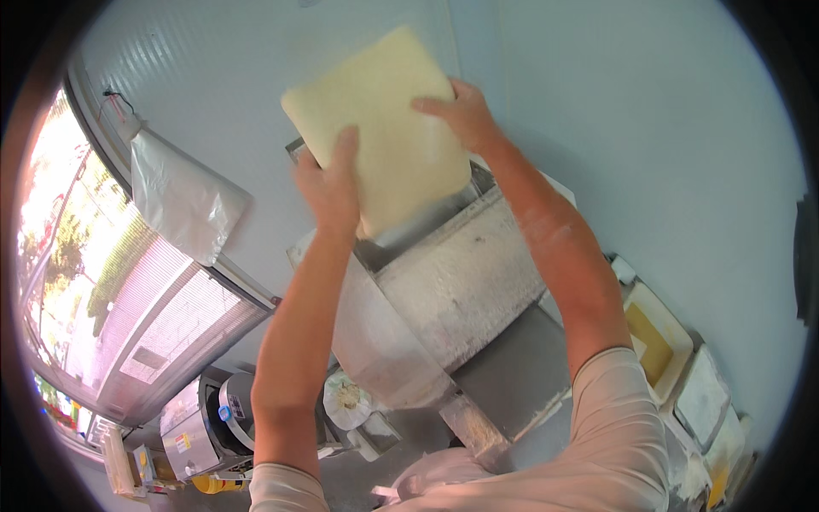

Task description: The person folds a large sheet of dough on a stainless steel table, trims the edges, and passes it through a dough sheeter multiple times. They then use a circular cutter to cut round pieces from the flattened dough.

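Note:
My left hand (pixel 333 185) and my right hand (pixel 457 115) grip opposite edges of a thick, pale yellow slab of dough (pixel 390 128), raised in front of me. Each thumb lies on the near face, while most fingers are hidden behind it. The slab is slightly blurred. Below and partly behind it stands a metal dough sheeter (pixel 461 275), its sloping surface dusted with what looks like flour.
A clear plastic bag (pixel 185 192) hangs at the left beside a window. A round-fronted metal appliance (pixel 198 429) stands at lower left. Tubs, one with yellow contents (pixel 649 345), and a floury white container (pixel 702 400) line the right wall. A knotted plastic bag (pixel 347 400) lies near the machine.

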### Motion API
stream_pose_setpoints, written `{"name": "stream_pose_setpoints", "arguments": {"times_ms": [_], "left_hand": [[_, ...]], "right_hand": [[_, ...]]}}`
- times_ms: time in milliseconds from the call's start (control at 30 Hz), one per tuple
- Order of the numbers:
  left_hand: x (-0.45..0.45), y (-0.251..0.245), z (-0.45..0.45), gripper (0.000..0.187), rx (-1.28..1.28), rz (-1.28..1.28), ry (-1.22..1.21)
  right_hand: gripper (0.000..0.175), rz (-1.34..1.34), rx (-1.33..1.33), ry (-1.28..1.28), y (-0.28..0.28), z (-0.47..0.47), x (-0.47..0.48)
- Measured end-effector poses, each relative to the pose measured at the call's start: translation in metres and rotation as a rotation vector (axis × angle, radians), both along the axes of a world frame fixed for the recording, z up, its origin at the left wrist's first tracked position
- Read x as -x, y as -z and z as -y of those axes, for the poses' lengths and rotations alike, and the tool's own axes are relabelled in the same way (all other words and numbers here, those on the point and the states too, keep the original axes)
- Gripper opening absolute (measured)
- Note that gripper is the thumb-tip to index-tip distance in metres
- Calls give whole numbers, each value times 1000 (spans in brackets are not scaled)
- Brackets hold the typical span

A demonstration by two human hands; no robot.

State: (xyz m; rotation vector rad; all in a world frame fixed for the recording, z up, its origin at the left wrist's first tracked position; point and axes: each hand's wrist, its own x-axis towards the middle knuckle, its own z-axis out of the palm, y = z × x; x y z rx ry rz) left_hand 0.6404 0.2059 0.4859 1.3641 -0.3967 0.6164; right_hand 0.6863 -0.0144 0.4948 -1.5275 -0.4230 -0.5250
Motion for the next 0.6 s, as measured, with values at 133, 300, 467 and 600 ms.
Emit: {"name": "stream_pose_setpoints", "arguments": {"times_ms": [133, 300, 467, 600], "left_hand": [[-62, 64, 3, 46, 135, -164, -18], [-100, 122, 0, 51, 256, -439, 99], [-107, 150, -7, 54, 19, -564, -14], [-102, 158, -8, 54, -62, -629, 68]], "right_hand": [[44, -110, 102, -31, 52, -4, -55], [47, -325, 126, -137, 111, 1, -103], [50, -479, 251, -141, 137, 9, -120], [53, -627, 270, -298, 148, 23, -124]]}}
